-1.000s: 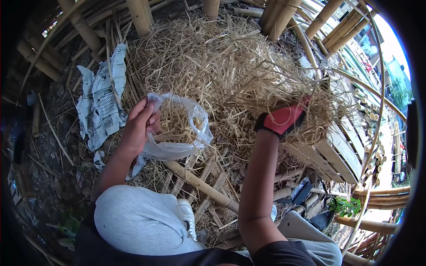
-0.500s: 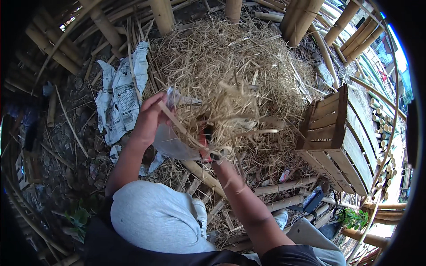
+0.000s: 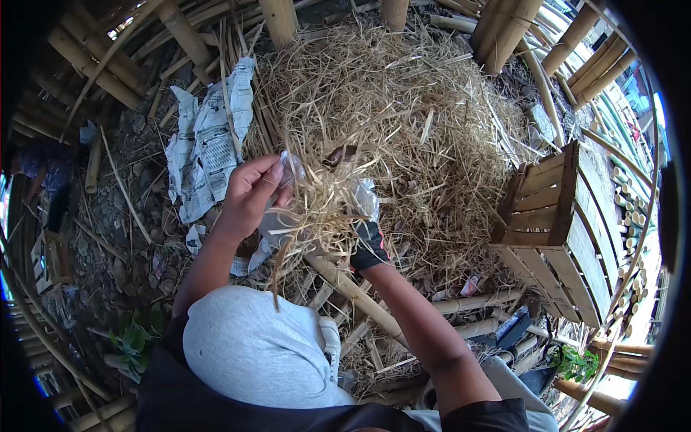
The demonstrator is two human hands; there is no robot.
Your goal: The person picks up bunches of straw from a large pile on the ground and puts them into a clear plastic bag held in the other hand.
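Observation:
My left hand (image 3: 253, 189) pinches the rim of a clear plastic bag (image 3: 291, 169) between thumb and fingers. Dry straw (image 3: 324, 205) fills the bag's mouth, and loose strands hang over its near side toward my knee. On the right side of the bag is my right hand (image 3: 371, 248), in a black glove with red trim. Straw and plastic hide its fingers, so its grip does not show. Another part of the clear plastic stands up just above the glove. Beyond both hands spreads a wide heap of straw (image 3: 403, 108).
A slatted wooden crate (image 3: 554, 245) lies to the right. Left of the heap is a crumpled printed sheet (image 3: 212, 147). Bamboo poles (image 3: 360, 295) cross the ground before me, and bamboo posts (image 3: 279, 21) stand behind the heap. Cut bamboo (image 3: 633, 237) is stacked at far right.
My right hand, buried in a lifted bunch of straw before, is now lower and against the bag's right side. The straw now sits in the bag's mouth. My left hand keeps its pinch.

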